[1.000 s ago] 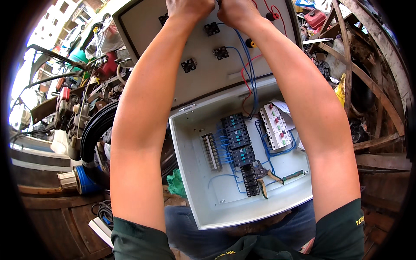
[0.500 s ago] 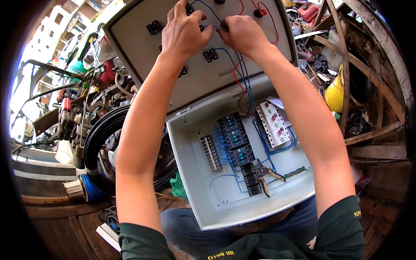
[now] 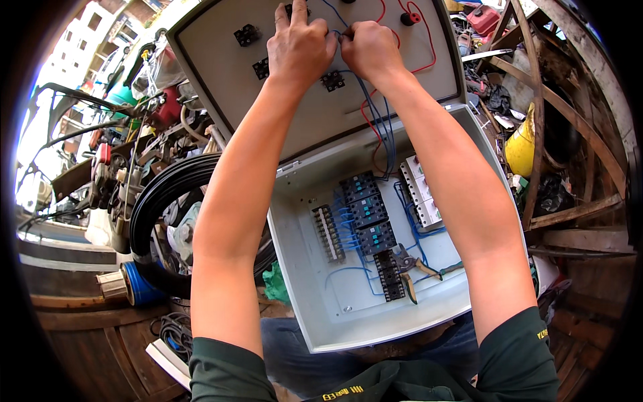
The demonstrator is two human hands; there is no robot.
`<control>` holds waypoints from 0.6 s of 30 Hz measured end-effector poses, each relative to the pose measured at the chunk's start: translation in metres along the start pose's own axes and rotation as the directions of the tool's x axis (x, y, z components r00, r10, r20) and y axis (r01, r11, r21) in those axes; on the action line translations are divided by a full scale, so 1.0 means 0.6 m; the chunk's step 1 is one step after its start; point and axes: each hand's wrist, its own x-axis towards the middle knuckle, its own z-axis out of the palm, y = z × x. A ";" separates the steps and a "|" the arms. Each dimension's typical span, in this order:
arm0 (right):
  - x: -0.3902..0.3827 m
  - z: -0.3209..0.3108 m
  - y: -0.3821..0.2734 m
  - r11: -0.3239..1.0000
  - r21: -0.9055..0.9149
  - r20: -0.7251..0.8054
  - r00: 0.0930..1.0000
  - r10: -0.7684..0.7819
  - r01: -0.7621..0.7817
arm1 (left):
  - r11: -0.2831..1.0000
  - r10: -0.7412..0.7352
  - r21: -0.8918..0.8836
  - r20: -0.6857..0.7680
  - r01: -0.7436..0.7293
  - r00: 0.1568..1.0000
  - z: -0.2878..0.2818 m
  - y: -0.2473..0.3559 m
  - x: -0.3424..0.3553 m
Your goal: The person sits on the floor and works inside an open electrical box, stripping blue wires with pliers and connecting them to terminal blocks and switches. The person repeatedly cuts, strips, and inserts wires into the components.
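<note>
The blue wire (image 3: 333, 9) lies against the grey lid (image 3: 211, 50), which leans back above the metal box (image 3: 375, 329). The right hand's (image 3: 370, 53) grip is curled closed and appears to have the wire pinched between thumb and finger. The left hand (image 3: 295, 50) spreads its fingers over the lid, thumb near the wire; I cannot tell whether its grip holds anything. A hard pull could drag the wire out of one of the black blocks (image 3: 333, 81), and the nearby red wires (image 3: 432, 53) might snag if the right arm sweeps across. Pressing hard on the lid could jolt the pliers (image 3: 404, 262) loose inside the box.
</note>
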 end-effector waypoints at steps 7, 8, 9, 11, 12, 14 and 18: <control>0.002 0.011 0.001 0.988 -0.092 -0.056 0.990 -0.131 0.125 | 0.999 -0.033 0.005 0.027 0.033 0.999 -0.006 0.006 0.000; 0.002 0.008 0.004 0.982 -0.125 -0.052 0.987 -0.153 0.145 | 0.999 -0.034 0.007 0.047 0.034 0.998 -0.010 0.006 0.000; 0.001 0.002 0.009 0.977 -0.167 -0.027 0.990 -0.135 0.129 | 0.999 -0.047 0.003 0.071 0.047 0.996 -0.014 0.007 -0.001; -0.006 -0.019 0.021 0.988 -0.063 -0.031 0.989 -0.143 0.141 | 0.997 -0.069 -0.007 0.121 0.070 0.990 -0.020 0.004 -0.001; -0.010 -0.033 0.028 0.992 -0.013 -0.026 0.991 -0.128 0.128 | 0.997 -0.063 -0.041 0.118 0.068 0.991 -0.022 0.002 -0.001; -0.031 -0.066 0.046 0.996 0.031 -0.069 0.995 -0.077 0.079 | 0.991 -0.054 -0.112 0.118 0.067 0.992 -0.029 -0.008 -0.003; -0.085 -0.097 0.067 0.997 0.070 -0.011 0.999 -0.042 0.043 | 0.990 0.093 -0.091 -0.155 -0.108 0.983 -0.042 -0.012 -0.019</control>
